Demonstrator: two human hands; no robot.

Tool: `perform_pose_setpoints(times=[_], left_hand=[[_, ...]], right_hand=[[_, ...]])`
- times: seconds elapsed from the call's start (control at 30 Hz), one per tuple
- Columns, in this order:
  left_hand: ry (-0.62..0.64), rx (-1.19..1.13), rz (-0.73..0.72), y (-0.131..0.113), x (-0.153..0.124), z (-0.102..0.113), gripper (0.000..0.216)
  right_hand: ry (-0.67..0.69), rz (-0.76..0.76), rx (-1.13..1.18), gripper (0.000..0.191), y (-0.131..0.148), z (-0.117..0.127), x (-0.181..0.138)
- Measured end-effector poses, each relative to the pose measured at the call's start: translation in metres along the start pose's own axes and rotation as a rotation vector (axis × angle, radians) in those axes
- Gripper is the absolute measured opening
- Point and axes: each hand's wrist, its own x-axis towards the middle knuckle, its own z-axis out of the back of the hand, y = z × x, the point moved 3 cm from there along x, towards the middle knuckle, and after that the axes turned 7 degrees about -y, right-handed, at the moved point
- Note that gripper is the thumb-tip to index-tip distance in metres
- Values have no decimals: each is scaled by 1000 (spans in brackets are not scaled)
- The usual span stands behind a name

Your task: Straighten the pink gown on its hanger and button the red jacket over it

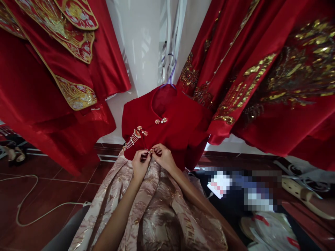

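Note:
A red velvet-looking bodice [172,139] hangs on a purple hanger [169,76], joined to or lying over a pale pink brocade skirt [112,188]. Pearl-like beaded fasteners [161,121] sit below its neckline, and a beaded ornament with tassels [135,134] lies along the slanted front. Down at the waist, my left hand [141,163] and my right hand [164,157] are close together, fingertips pinched on a small beaded fastener [151,151]. Fingers cover much of that fastener, so whether its halves are joined cannot be seen.
Red embroidered gowns hang at the left [110,62] and right [243,87] against a pale wall. A white cable [34,195] runs over the dark red tiles. On a dark surface at the right are a lit phone [218,188] and a clear plastic-wrapped item [274,230].

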Motion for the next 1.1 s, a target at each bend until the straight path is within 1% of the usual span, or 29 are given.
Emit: perform_pose_setpoints(times=[0.2, 0.6, 0.7, 0.8, 0.87, 0.93, 1.0, 1.1], left_hand=[[33, -37, 44, 0, -2, -2, 21], [27, -17, 68, 5, -2, -3, 21], [11, -24, 99, 5, -2, -3, 21], [-21, -68, 199, 6, -1, -4, 22], [-7, -128, 293, 5, 1, -6, 23], [51, -210, 393, 2, 5, -7, 23], [134, -298, 491, -3, 11, -8, 23], [216, -404, 573, -13, 25, -8, 27]], right_hand=[[-13, -34, -6, 16, 0, 1, 1], [6, -49, -14, 16, 0, 1, 1], [11, -43, -13, 16, -1, 0, 0], [24, -24, -2, 15, 0, 0, 0], [41, 10, 4, 18, 2, 0, -1], [54, 60, 4, 25, 4, 0, -1], [55, 89, -5, 30, 7, 2, -1], [73, 48, -5, 24, 11, 6, 1]])
